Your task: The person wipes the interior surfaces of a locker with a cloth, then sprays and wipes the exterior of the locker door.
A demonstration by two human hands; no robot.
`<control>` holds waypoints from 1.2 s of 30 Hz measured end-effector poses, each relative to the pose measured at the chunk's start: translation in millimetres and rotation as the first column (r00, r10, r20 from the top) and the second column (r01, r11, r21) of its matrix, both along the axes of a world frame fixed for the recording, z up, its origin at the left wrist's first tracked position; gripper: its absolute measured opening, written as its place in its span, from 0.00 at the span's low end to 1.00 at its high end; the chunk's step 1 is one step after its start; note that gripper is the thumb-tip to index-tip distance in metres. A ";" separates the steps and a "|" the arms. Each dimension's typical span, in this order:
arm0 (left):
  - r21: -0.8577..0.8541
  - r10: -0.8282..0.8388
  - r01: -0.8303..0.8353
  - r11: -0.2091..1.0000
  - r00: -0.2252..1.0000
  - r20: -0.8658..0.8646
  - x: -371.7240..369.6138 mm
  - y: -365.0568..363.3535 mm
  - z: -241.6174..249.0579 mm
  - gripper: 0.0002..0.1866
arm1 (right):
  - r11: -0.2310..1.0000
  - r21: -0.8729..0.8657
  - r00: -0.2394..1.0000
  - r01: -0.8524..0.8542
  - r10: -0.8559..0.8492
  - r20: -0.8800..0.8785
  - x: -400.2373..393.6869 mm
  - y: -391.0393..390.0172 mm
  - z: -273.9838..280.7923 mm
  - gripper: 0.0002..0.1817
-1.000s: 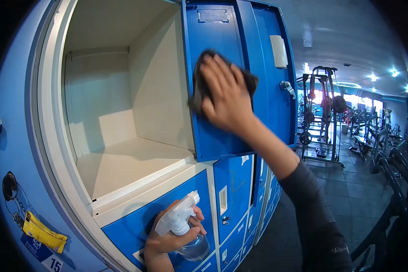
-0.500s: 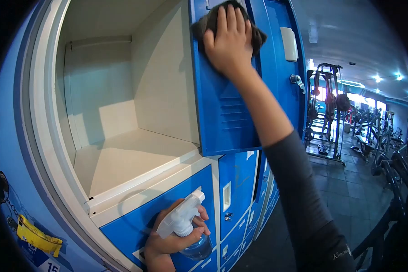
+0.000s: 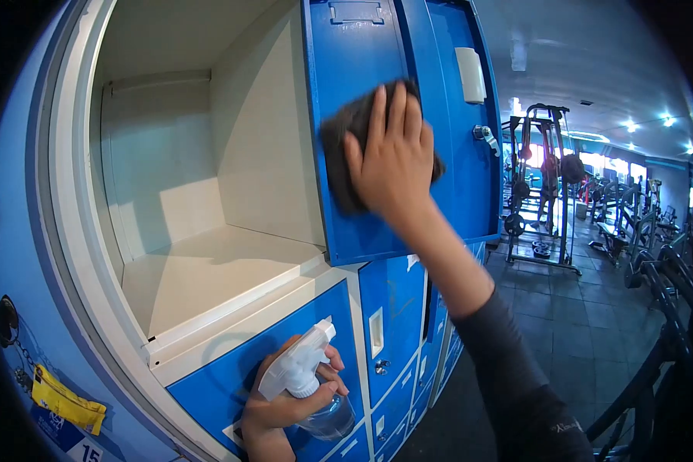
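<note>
My right hand (image 3: 396,158) presses a dark cloth (image 3: 346,165) flat against the inner face of an open blue locker door (image 3: 362,235). Its fingers lie stretched over the cloth, which covers the middle of the panel. Below the open compartment, my left hand (image 3: 273,404) is wrapped round a clear spray bottle (image 3: 327,416) with a white trigger head (image 3: 300,362). The bottle tilts, its nozzle pointing up to the right. To the left of the door, the cream locker compartment (image 3: 162,154) stands open, with bare walls and floor.
More blue locker doors (image 3: 393,323) with small locks run below and to the right. A yellow pouch (image 3: 65,400) hangs by a chain at the lower left. Gym machines (image 3: 543,185) stand on the tiled floor at right, and dark bars (image 3: 670,308) rise close by.
My right hand and the cloth have slid down the door, uncovering the slotted holder near its top. The view has shifted slightly; my left hand keeps its hold on the spray bottle.
</note>
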State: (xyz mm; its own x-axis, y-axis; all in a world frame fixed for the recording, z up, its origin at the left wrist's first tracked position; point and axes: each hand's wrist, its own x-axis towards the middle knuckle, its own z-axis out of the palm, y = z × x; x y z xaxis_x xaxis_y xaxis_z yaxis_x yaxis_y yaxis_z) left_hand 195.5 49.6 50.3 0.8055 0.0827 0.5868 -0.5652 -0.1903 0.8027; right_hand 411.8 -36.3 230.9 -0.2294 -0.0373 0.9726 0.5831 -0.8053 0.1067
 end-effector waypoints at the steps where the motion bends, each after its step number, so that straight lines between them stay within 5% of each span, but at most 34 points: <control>1: -0.025 -0.003 0.003 1.000 1.000 0.004 -1.2 -2.0 0.3 0.24 | 0.999 0.033 0.998 0.005 -0.007 0.061 7.2 3.4 24.2 0.39; 6: -0.024 -0.025 0.025 0.999 1.000 0.019 -0.8 -0.3 -3.4 0.27 | 0.989 0.113 0.959 0.096 -0.123 0.256 16.8 1.3 135.1 0.35; 8: 0.024 -0.015 0.016 1.000 1.000 -0.021 -3.1 1.6 -0.1 0.28 | 0.998 -0.021 0.998 -0.064 0.064 0.017 -6.3 -13.4 153.2 0.39; 10: -0.009 -0.026 0.025 1.000 0.999 -0.026 -3.4 1.8 -0.5 0.28 | 1.000 -0.016 0.998 -0.017 0.018 0.057 7.5 -8.8 166.4 0.41; 16: 0.035 -0.042 0.041 0.999 0.999 0.032 -1.4 4.3 -4.7 0.31 | 0.997 0.056 0.959 0.059 -0.073 0.275 26.8 -4.3 102.9 0.35; 22: 0.083 -0.083 0.073 0.994 0.989 0.120 6.0 9.7 -12.3 0.34 | 0.991 -0.124 0.979 0.054 -0.028 0.202 14.2 -22.6 3.1 0.32; 27: 0.061 -0.086 0.080 0.995 0.991 0.101 4.7 6.0 -7.1 0.33 | 0.920 -0.375 0.987 -0.111 0.147 0.068 -1.9 -50.6 -65.7 0.22; 29: 0.074 -0.076 0.071 0.995 0.995 0.068 4.3 7.2 -5.9 0.30 | 0.856 -0.403 0.945 -0.324 0.312 -0.097 -5.9 -69.5 -63.8 0.17; 30: 0.067 -0.074 0.070 0.995 0.995 0.069 2.6 5.7 -3.7 0.29 | 0.808 -0.406 0.904 -0.427 0.388 -0.178 -8.4 -79.9 -59.5 0.15; 32: 0.049 -0.069 0.066 0.997 0.995 0.070 0.3 2.6 -0.8 0.27 | 0.676 -0.107 0.604 -0.729 0.561 -0.567 -10.6 -100.1 -39.3 0.11; 34: 0.080 -0.075 0.070 0.994 0.995 0.068 1.3 5.3 -1.6 0.26 | 0.550 -0.070 0.546 -0.833 0.792 -0.274 -21.5 -103.6 -14.9 0.12; 36: 0.082 -0.082 0.076 0.994 0.994 0.073 1.5 5.3 -2.1 0.26 | 0.536 -0.105 0.545 -0.838 0.833 -0.098 -31.2 -97.2 13.7 0.14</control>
